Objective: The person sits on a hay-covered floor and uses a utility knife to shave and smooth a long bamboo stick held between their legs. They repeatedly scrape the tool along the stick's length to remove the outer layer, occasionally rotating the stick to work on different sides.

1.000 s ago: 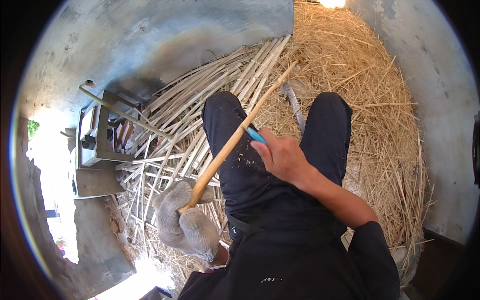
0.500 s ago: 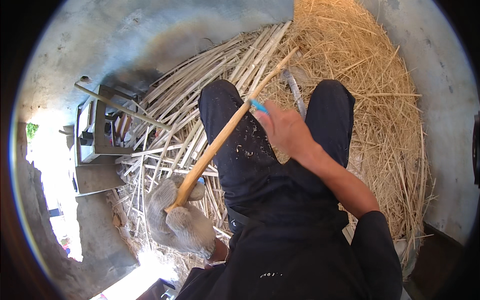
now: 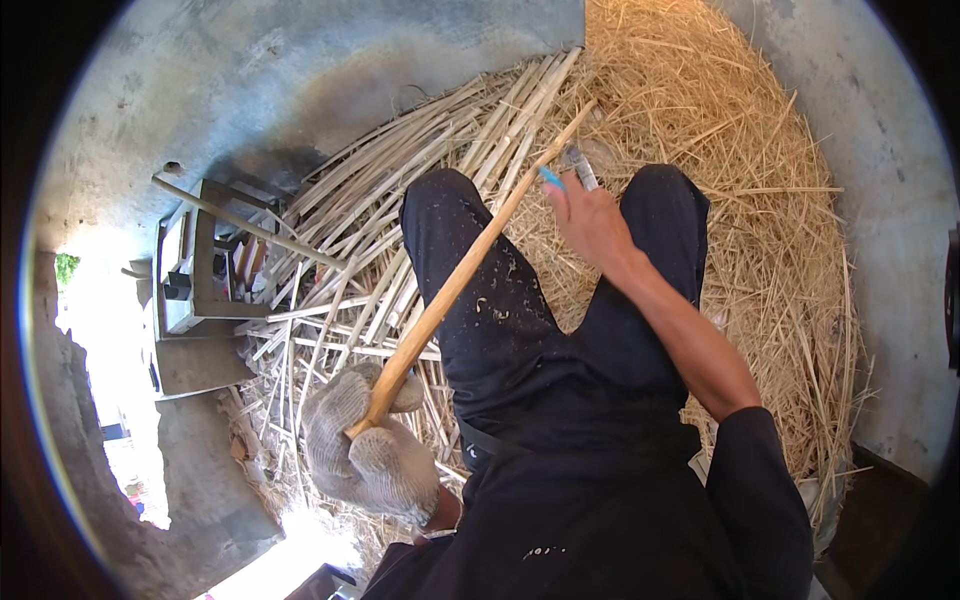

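Observation:
A long, slightly bent wooden stick (image 3: 468, 265), bare and yellowish, slants across my left thigh, its thin end pointing away between my knees. My left hand (image 3: 388, 470), in a thick grey knitted glove, is closed on the stick's thicker near end. Bare and closed, my right hand (image 3: 592, 228) holds a small light-blue piece (image 3: 549, 177) against the stick near its far end. Most of that piece is hidden by the fingers, so its kind does not show. Just beyond the right hand lies a flat grey metal blade (image 3: 580, 166), partly covered by the hand.
Split pale strips (image 3: 400, 165) are piled at the far left. Straw-like shavings (image 3: 770, 260) cover the floor to the right. A wooden frame (image 3: 215, 260) with a pole (image 3: 250, 222) across it stands at left. Grey walls (image 3: 330, 50) close in around me.
My right hand has slid away from me along the stick with the blue piece, toward the thin end, and now covers much of the blade. The gloved left hand has shifted slightly right.

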A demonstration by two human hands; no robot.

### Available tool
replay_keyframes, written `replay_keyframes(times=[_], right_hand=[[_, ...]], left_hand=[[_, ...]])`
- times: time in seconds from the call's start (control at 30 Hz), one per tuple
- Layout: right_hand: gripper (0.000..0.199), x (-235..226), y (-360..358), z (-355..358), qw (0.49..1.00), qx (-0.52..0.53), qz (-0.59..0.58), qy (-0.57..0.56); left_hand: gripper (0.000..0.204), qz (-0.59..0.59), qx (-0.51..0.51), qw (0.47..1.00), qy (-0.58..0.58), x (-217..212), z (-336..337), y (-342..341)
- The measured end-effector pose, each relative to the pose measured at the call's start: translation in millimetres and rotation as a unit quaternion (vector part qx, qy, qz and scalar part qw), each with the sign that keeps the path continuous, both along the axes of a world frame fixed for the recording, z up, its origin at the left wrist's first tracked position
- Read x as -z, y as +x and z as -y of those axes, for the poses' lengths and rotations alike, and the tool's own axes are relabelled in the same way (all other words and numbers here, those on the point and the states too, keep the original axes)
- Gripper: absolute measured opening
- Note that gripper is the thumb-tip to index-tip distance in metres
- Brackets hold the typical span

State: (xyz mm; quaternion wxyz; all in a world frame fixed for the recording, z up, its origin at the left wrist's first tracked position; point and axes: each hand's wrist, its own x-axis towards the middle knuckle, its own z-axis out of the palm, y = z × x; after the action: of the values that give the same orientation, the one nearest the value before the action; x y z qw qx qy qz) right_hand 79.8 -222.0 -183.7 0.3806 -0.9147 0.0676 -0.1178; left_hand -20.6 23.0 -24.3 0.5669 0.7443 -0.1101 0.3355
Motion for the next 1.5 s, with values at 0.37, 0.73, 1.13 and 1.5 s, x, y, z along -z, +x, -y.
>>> replay_keyframes(times=[0.37, 0.73, 1.13, 1.5], right_hand=[[0.042, 6, -12, -12, 0.998, -0.019, 0.043, 0.034], [0.034, -3, -15, -19, 0.989, -0.082, 0.077, 0.1], [0.039, 33, 9, 5, 0.996, 0.037, 0.074, -0.014], [0.038, 24, -6, -17, 0.995, 0.003, 0.058, 0.078]], left_hand=[[0.059, -0.012, -0.061, 0.996, 0.061, -4, 10, 3], [0.061, -0.049, -0.013, 0.998, -0.038, -4, 6, 1], [0.062, -0.056, -0.036, 0.997, -0.039, -7, 13, 3], [0.066, -0.076, -0.12, 0.988, -0.061, -12, 32, 4]])
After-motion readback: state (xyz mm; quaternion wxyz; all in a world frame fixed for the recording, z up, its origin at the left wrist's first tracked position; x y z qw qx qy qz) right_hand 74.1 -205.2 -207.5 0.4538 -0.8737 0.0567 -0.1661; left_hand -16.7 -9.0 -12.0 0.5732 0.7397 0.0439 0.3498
